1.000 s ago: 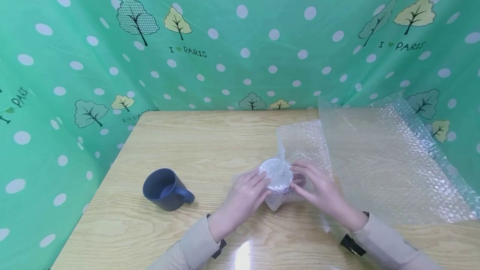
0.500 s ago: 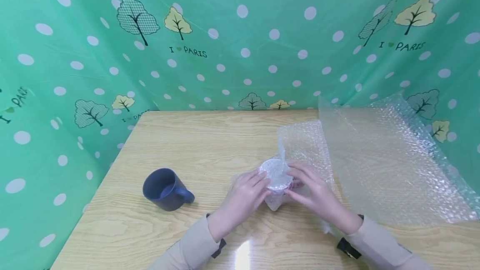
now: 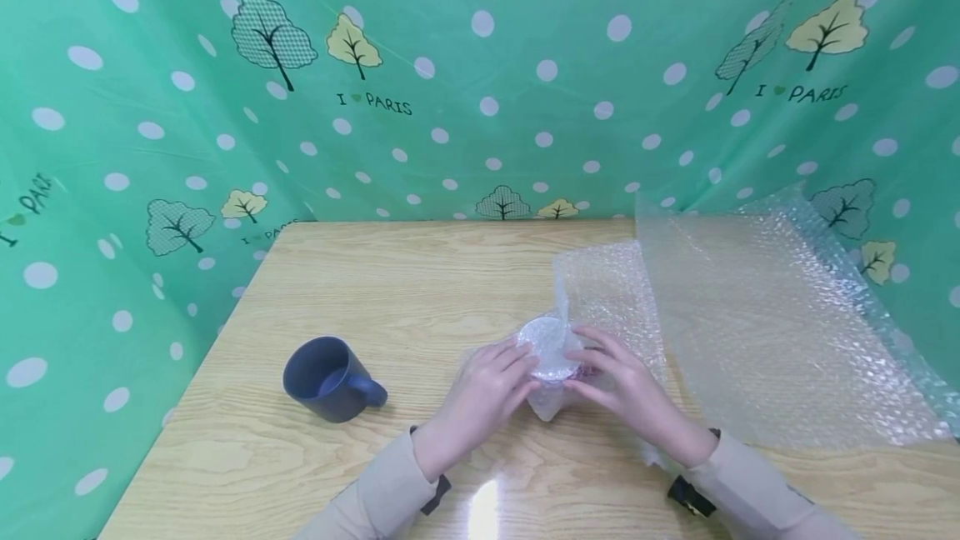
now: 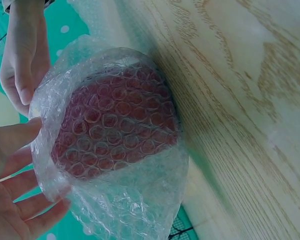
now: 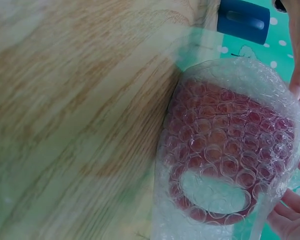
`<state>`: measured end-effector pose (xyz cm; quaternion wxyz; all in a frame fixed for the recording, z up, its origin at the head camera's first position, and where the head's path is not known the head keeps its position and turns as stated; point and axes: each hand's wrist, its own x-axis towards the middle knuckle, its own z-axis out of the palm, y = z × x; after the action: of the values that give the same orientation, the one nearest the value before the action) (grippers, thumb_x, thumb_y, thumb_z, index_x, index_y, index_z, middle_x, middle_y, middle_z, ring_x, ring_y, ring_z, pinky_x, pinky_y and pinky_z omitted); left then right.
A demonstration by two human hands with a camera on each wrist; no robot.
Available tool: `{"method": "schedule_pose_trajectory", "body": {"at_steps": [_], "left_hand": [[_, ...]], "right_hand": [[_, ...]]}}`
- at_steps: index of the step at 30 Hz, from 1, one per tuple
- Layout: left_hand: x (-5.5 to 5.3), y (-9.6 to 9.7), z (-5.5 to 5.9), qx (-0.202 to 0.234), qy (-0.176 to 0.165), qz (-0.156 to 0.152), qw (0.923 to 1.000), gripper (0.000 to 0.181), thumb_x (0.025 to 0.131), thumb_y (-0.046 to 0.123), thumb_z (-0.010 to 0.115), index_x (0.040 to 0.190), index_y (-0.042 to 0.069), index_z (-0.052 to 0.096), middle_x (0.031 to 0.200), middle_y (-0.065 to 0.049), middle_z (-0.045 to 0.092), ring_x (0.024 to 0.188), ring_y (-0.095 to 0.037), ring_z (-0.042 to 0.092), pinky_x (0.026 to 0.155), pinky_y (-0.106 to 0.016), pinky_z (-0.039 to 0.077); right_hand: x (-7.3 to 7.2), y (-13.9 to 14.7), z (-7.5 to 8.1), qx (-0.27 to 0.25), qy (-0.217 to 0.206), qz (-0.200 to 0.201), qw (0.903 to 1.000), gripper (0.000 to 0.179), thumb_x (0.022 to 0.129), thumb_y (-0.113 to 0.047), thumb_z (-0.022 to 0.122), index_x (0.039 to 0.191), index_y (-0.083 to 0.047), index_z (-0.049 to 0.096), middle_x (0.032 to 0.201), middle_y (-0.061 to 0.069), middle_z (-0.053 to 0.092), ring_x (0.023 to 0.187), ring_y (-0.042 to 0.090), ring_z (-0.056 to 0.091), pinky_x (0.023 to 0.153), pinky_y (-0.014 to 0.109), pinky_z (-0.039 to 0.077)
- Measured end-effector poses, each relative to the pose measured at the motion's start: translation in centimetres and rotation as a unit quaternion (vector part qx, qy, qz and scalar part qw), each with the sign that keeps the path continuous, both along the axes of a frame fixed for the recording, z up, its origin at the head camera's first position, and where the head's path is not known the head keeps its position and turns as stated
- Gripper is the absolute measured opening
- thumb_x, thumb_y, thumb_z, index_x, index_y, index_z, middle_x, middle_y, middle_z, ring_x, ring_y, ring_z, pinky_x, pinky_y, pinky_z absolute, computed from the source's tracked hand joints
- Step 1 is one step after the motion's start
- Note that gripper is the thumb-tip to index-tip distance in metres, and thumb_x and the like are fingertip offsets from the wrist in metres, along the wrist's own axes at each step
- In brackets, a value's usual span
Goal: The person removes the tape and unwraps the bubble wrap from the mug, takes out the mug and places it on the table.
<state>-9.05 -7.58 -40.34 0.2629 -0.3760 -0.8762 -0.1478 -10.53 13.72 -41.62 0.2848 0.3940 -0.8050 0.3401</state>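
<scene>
A red mug (image 4: 117, 125) stands near the table's middle in bubble wrap, its mouth covered by the cloudy wrap (image 3: 546, 348). Its handle (image 5: 215, 217) shows through the bubbles in the right wrist view. My left hand (image 3: 483, 390) holds the wrapped mug at its left side, fingers over the rim and thumb on the near side. From the right, my right hand (image 3: 633, 386) touches the wrap at the rim with spread fingertips, its thumb low on the near side. A flap of bubble wrap (image 3: 611, 282) runs back from the mug.
A dark blue mug (image 3: 326, 382) stands upright at the left, its handle facing right. A large bubble wrap sheet (image 3: 780, 340) lies on the right of the wooden table (image 3: 405, 273) and hangs past its edge. A green dotted curtain (image 3: 450, 90) surrounds the table.
My right hand has slid slightly left along the wrapped rim, its fingers coming further over the top. The left hand and the wrapped mug have stayed nearly in place.
</scene>
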Motion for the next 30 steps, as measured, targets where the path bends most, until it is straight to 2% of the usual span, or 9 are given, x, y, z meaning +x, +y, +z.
{"method": "schedule_pose_trajectory", "body": {"at_steps": [4, 11, 15, 20, 24, 30], "left_hand": [[-0.1, 0.0, 0.0, 0.002, 0.002, -0.002, 1.0, 0.031, 0.076, 0.028, 0.065, 0.1, 0.008, 0.065, 0.106, -0.009, 0.063, 0.101, -0.024, 0.057, 0.09, -0.035, 0.045], [-0.4, -0.1, 0.0, 0.019, -0.002, -0.01, 0.9998, 0.031, 0.074, 0.027, 0.068, 0.098, 0.008, 0.065, 0.105, -0.009, 0.063, 0.098, -0.024, 0.059, 0.088, -0.035, 0.046], [-0.6, -0.2, 0.1, 0.019, -0.015, -0.014, 0.9996, 0.033, 0.074, 0.028, 0.068, 0.1, 0.008, 0.065, 0.106, -0.009, 0.062, 0.099, -0.023, 0.058, 0.089, -0.034, 0.045], [-0.8, -0.3, 0.5, 0.019, -0.036, -0.023, 0.9989, 0.034, 0.075, 0.028, 0.068, 0.101, 0.007, 0.064, 0.107, -0.008, 0.062, 0.1, -0.021, 0.057, 0.091, -0.033, 0.044], [-1.0, -0.3, 0.8, 0.038, -0.053, -0.027, 0.9975, 0.029, 0.076, 0.025, 0.067, 0.1, 0.008, 0.064, 0.104, -0.007, 0.063, 0.097, -0.018, 0.057, 0.089, -0.028, 0.045], [-1.2, -0.3, 0.8, 0.069, -0.058, -0.027, 0.9956, 0.022, 0.077, 0.018, 0.066, 0.097, 0.007, 0.065, 0.1, -0.006, 0.064, 0.093, -0.016, 0.058, 0.085, -0.026, 0.047]], "right_hand": [[0.0, -0.1, -0.1, -0.006, -0.007, 0.006, 0.9999, 0.03, 0.068, -0.02, 0.072, 0.09, -0.002, 0.065, 0.111, 0.018, 0.055, 0.098, 0.034, 0.053, 0.091, 0.021, 0.041], [0.2, -0.1, 0.2, 0.005, -0.035, -0.002, 0.9994, 0.028, 0.061, -0.01, 0.074, 0.087, -0.003, 0.065, 0.107, 0.015, 0.058, 0.101, 0.037, 0.051, 0.096, 0.017, 0.035], [0.2, -0.1, 0.2, 0.012, -0.044, -0.007, 0.999, 0.027, 0.061, -0.01, 0.073, 0.086, -0.003, 0.065, 0.106, 0.015, 0.058, 0.101, 0.036, 0.051, 0.091, 0.014, 0.038], [0.2, -0.1, 0.2, 0.02, -0.052, -0.015, 0.9983, 0.024, 0.063, -0.011, 0.073, 0.085, -0.004, 0.065, 0.107, 0.015, 0.057, 0.101, 0.033, 0.053, 0.085, 0.019, 0.045], [0.2, -0.1, 0.0, 0.022, -0.059, -0.018, 0.9979, 0.024, 0.063, -0.012, 0.073, 0.084, -0.004, 0.065, 0.108, 0.016, 0.057, 0.098, 0.031, 0.054, 0.08, 0.019, 0.048], [0.2, -0.2, -0.1, 0.016, -0.064, -0.015, 0.9977, 0.022, 0.064, -0.011, 0.073, 0.083, -0.004, 0.065, 0.107, 0.015, 0.057, 0.095, 0.029, 0.055, 0.081, 0.013, 0.046]]}}
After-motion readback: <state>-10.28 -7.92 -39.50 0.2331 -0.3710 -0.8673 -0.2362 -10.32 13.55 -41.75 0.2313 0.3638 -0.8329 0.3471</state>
